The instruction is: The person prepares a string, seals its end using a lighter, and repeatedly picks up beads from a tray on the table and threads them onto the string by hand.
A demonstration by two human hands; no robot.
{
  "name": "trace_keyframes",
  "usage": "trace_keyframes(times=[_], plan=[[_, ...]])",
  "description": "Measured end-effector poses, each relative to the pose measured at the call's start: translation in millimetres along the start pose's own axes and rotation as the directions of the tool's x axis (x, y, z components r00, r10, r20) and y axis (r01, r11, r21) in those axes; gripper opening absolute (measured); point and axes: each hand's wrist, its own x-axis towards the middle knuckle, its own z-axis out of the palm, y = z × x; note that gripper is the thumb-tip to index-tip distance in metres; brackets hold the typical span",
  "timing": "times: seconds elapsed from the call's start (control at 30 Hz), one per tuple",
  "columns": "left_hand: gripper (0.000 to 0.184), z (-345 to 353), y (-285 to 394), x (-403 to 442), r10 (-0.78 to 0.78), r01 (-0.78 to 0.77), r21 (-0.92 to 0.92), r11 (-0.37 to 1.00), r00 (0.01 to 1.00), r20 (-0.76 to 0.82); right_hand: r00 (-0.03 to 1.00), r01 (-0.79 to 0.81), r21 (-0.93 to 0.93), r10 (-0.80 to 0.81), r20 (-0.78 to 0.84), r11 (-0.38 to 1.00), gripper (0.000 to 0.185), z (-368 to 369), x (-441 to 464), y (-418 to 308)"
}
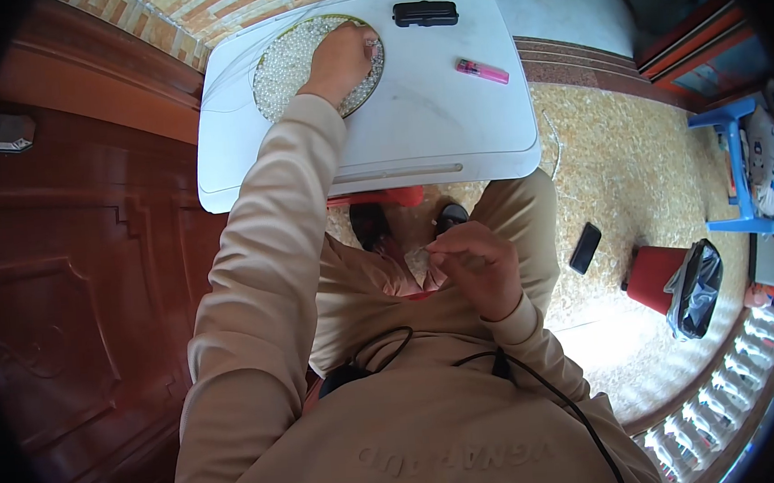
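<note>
My left hand (341,62) reaches out over a round dish of white pearl-like beads (289,64) on the small white table (433,130). Its fingers are curled down at the dish's right side, touching the beads. What they grip, if anything, is hidden. Close to my lap, my right hand (480,266) is closed in a pinch, thumb and forefinger together. Whatever sits between those fingertips is too small to make out. Thin clear strands (235,62) stick out across the table's left corner beside the dish.
A black case (425,14) and a pink lighter-like object (483,70) lie on the table. On the floor to the right are a phone (585,247) and a red bin with a black bag (695,287). A blue stool (736,168) stands beyond. A brown door (76,290) is at left.
</note>
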Motion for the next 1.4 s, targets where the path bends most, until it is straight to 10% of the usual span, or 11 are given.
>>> trace_keyframes(times=[0.53, 0.67, 1.0, 1.4], plan=[[0.009, -14, -10, -16, -0.182, 0.177, -0.211, 0.961, 0.983, -0.005, 0.995, 0.068, -0.018, -0.069, -0.073, 0.998, 0.02, 4, -6, 8], [0.011, -41, 20, -51, -0.387, 0.373, -0.654, 0.658, 0.913, 0.131, 0.987, -0.136, 0.177, 0.149, -0.062, 0.975, 0.015, 3, -11, 0], [0.012, -75, 135, -199, -0.519, 0.467, -0.878, 0.105, 0.779, 0.353, 0.945, -0.312, 0.209, 0.326, -0.037, 0.927, 0.011, 9, -4, -8], [0.019, -85, 168, -231, -0.583, 0.298, -0.951, 0.08, 0.788, 0.197, 0.94, -0.33, 0.271, 0.341, 0.009, 0.904, 0.011, 13, -2, -12]])
